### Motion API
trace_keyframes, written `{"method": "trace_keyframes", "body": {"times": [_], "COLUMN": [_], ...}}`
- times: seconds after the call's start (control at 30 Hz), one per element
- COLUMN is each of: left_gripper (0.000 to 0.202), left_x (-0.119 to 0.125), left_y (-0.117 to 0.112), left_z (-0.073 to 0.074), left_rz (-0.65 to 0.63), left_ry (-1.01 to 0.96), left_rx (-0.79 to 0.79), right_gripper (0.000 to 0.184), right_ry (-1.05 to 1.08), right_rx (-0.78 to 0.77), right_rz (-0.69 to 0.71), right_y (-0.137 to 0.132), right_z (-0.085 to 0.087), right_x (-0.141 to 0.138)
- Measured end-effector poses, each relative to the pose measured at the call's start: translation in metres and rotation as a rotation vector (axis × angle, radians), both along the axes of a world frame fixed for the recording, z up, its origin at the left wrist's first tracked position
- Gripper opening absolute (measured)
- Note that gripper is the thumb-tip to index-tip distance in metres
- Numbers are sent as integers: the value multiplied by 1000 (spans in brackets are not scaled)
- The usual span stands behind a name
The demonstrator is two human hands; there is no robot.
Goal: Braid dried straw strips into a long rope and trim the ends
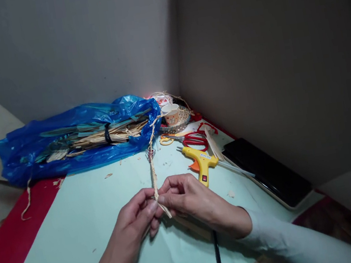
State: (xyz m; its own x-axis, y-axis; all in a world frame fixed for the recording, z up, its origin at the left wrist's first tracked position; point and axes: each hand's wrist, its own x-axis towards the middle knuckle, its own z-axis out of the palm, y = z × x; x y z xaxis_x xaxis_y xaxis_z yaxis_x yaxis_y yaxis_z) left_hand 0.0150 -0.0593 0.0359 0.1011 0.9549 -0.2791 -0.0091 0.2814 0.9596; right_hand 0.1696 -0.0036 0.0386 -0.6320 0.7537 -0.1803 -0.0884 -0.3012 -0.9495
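A thin braided straw cord [153,170] runs from the far end of the table toward me, and its near end is between my two hands. My left hand [140,215] pinches the cord from the left with thumb and forefinger. From the right, my right hand [186,196] closes on the same spot, its thumb against the strands. Loose flat strand ends stick out below the fingers, toward me. Beyond my right hand lies a yellow glue gun [202,163] with an orange trigger.
A blue plastic bag [35,131] with bundled dry strips [116,135] lies at the back left. Red-handled scissors [195,141], a paper cup [171,113] and a woven basket [181,125] stand toward the corner. A black flat device [265,170] rests along the right wall.
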Motion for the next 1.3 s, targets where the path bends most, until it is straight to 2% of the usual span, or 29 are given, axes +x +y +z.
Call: {"method": "trace_keyframes", "body": {"times": [0.1, 0.23, 0.33, 0.43, 0.5, 0.63, 0.73, 0.8, 0.87, 0.93, 1.0, 1.07, 1.13, 1.23, 1.3], "left_gripper": [25, 25, 21, 20, 19, 19, 17, 15, 14, 14, 15, 16, 18, 20, 21], "left_x": [3, 4, 3, 2, 1, 0, -2, -4, -5, -5, -6, -6, -7, -8, -8], "left_y": [1, 0, -3, -4, -4, -4, -4, -5, -5, -4, -3, -2, -2, -3, -4], "left_z": [0, 1, 1, 3, 4, 5, 4, 2, 2, 4, 4, 4, 3, 2, 3], "left_rz": [57, 139, 176, 205, 207, 190, 179, 168, 175, 197, 205, 200, 193, 193, 199], "left_ry": [-49, -38, -64, -107, -125, -172, -222, -242, -254, -265, -268, -266, -263, -254, -244], "left_rx": [-54, -20, -28, -37, -48, -72, -97, -112, -114, -105, -88, -68, -51, -45, -47], "right_gripper": [13, 14, 15, 15, 17, 13, 12, 17, 26, 27, 20, 16, 13, 12, 8], "right_ry": [-20, -119, -244, -383, -449, -471, -408, -333, -320, -430, -604, -759, -868, -959, -941], "right_rx": [50, 193, 372, 614, 715, 727, 684, 606, 565, 658, 845, 1033, 1153, 1186, 1125], "right_rz": [19, 59, 87, 62, 41, 50, 101, 152, 137, 55, 29, 87, 167, 211, 147], "right_y": [0, 0, 0, 0, 0, 1, 4, 8, 11, 11, 7, 0, -7, -9, -5], "right_z": [-1, -5, -3, 4, 8, 9, 7, 7, 7, 8, 6, 3, -1, -4, -2], "right_x": [0, 2, 5, 8, 9, 11, 12, 14, 16, 16, 14, 11, 6, 4, 7]}}
